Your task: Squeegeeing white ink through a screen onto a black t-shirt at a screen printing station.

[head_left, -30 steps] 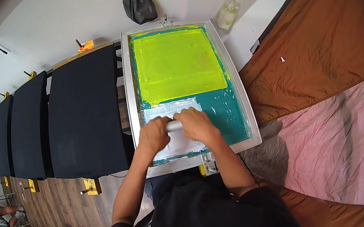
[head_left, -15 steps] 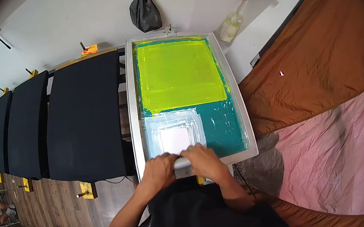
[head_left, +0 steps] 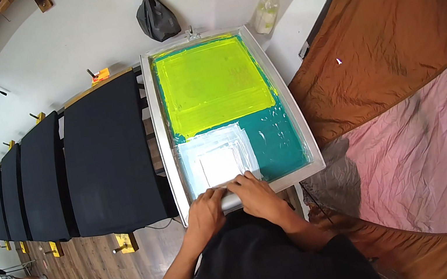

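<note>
Metal-framed printing screen [head_left: 229, 115] lies flat on the desk [head_left: 164, 167], yellow at its far end, teal nearer. Both grips press together on a squeegee [head_left: 232, 198] at the near frame edge: left hand [head_left: 206, 213], right hand [head_left: 256, 193]. Squeegee largely hidden beneath fingers. Dark fabric-covered boards [head_left: 108, 158] run leftward. Brown and pink cloths [head_left: 410, 126] drape rightward.

Rectangular metal-framed printing screen [head_left: 229, 116] at centre, mesh yellow-green over its far half, teal nearer. Small orange rectangular packet [head_left: 100, 75] lies at its 10 o'clock, against the wall. Clear plastic bottle [head_left: 265, 13] hangs at 1 o'clock.
</note>
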A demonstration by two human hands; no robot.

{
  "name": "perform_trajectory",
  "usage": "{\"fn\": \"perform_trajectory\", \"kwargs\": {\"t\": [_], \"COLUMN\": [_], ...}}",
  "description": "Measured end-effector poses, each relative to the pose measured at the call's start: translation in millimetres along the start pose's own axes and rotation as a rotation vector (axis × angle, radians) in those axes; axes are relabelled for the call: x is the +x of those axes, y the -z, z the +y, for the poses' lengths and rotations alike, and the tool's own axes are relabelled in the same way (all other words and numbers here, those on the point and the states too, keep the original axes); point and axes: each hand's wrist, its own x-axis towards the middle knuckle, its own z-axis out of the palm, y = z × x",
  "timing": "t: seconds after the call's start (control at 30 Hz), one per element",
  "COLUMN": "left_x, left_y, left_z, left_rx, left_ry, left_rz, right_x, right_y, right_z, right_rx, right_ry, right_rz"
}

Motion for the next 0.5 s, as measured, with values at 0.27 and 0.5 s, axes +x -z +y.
{"fn": "perform_trajectory", "kwargs": {"t": [0.27,0.5], "left_x": [76,65], "left_y": [22,-14], "left_z": [-23,-27], "left_rx": [0.039,0.025], "left_ry": [0.121,-0.018], "left_rz": [-0.15,0.048], "right_x": [78,55], "right_y": [28,-6], "right_z": [38,51], "right_rx": [-0.014,-0.049], "right_ry": [-0.038,0.024], "right_rz": [-0.091,0.128]}}
